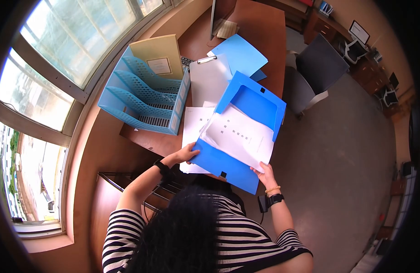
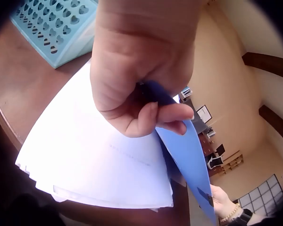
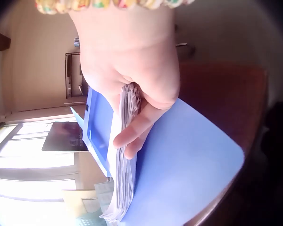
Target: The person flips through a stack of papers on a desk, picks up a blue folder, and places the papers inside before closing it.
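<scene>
While the edge of the blue folder (image 1: 228, 167) is pinched by the curled fingers of the left grip (image 1: 186, 153), the paper stack (image 1: 246, 136) is pinched through its thickness by the right grip (image 1: 265, 175). The opened folder is held between both grips, over the worktop (image 1: 269, 27). Its cover is judged light and bendable; the sheets, heavier together, may slide or crease and are best clasped together, beside the right grip.

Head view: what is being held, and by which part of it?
The left hand grips the folder by its cover's edge; the right hand pinches the papers by their edge.
</scene>
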`<state>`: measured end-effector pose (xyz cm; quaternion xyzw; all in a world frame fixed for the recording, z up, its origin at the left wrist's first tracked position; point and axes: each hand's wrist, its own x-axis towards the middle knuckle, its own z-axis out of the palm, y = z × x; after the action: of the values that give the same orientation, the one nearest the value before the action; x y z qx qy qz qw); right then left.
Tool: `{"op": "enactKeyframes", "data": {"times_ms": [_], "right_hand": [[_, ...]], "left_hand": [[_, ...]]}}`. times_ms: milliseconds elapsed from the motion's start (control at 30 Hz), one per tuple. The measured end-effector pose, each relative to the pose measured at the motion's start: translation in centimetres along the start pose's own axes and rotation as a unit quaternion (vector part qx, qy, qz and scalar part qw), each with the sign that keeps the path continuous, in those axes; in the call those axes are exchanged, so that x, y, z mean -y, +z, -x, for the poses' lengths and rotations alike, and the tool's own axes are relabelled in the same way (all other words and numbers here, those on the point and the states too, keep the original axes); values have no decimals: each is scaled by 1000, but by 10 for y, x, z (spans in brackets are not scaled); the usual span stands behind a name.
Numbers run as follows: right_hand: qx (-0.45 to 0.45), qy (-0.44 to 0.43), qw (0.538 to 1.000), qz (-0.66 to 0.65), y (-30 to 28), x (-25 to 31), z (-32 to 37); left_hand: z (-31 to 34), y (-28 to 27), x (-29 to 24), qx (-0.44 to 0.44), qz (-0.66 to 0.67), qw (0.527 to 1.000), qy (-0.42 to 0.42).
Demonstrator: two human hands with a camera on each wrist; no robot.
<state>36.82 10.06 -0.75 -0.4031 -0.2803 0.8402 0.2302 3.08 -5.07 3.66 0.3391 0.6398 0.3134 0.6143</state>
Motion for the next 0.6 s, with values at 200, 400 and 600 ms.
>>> {"op": "enactKeyframes", "data": {"times_ms": [200,400,600], "right_hand": [[12,-8,999,38,5,31,-21],[-6,-37,999,-8,-3,21,-47],[-109,-12,984,-143,2,5,-62]], "left_hand": [[18,9,-7,-5,-10,1000,-23],[23,7,0,-1,22,1000,-10],[26,16,0,-35,33,999,-21]]}}
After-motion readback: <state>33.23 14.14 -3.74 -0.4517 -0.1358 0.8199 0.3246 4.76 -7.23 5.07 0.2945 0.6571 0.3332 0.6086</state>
